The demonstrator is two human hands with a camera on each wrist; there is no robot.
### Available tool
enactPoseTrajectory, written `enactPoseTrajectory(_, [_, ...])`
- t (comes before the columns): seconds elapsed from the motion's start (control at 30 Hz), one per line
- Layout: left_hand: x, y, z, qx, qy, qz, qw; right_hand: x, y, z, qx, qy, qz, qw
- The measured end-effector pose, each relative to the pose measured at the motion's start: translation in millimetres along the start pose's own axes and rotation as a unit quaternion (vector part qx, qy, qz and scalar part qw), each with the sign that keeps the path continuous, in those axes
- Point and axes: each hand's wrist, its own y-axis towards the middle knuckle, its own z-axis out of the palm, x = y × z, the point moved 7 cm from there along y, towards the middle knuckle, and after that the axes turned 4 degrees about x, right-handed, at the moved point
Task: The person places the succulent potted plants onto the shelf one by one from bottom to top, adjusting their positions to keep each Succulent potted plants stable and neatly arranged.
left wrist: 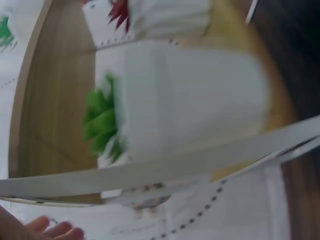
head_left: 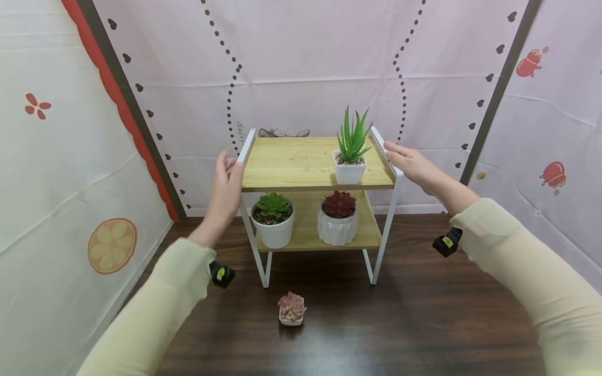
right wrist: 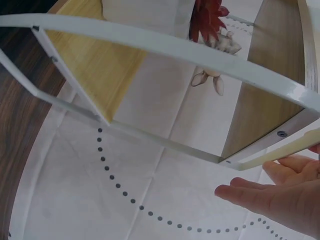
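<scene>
A two-tier shelf (head_left: pixel 293 163) with wooden boards and a white metal frame stands on the dark table. My left hand (head_left: pixel 226 185) is at its left top rail, fingers loosely extended; contact is hard to tell. Against the right top rail lies my right hand (head_left: pixel 411 166), its fingers mostly straight in the right wrist view. On the top board, toward the right, is a spiky green succulent in a white square pot (head_left: pixel 349 171). The lower board carries a green succulent in a round white pot (head_left: pixel 275 230) and a dark red succulent in a ribbed white pot (head_left: pixel 337 227).
A small pink succulent (head_left: pixel 291 307) in a white pot sits on the dark wooden table (head_left: pixel 400 324) in front of the shelf. Printed cloth (head_left: pixel 310 62) hangs behind, and more cloth closes off the left and right sides.
</scene>
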Motion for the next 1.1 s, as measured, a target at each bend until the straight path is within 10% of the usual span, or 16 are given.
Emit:
enactPoseTrajectory(0.23, [53.7, -76.6, 13.2, -0.067, 0.004, 0.080, 0.9945, 0, -3.5, 0, -0.002, 0.002, -0.004, 1.0000])
enactPoseTrajectory(0.4, [108.5, -129.5, 55.2, 0.088, 0.063, 0.060, 0.9923, 1, -5.0, -1, -0.004, 0.004, -0.002, 1.0000])
enactPoseTrajectory(0.6, [179.1, -178.1, 96.7, 0.286, 0.048, -0.047, 0.9559, -1, -4.2, -1, -0.006, 0.009, -0.004, 0.9999])
enactPoseTrajectory(0.7, [198.4, -188.9, 106.6, 0.322, 0.063, -0.055, 0.9430, -2, -3.3, -2, -0.008, 0.011, -0.005, 0.9999])
enactPoseTrajectory(1.1, [211.1, -181.1, 124.8, 0.298, 0.044, -0.047, 0.9525, -2, 0.1, 1, -0.004, 0.022, -0.009, 0.9997])
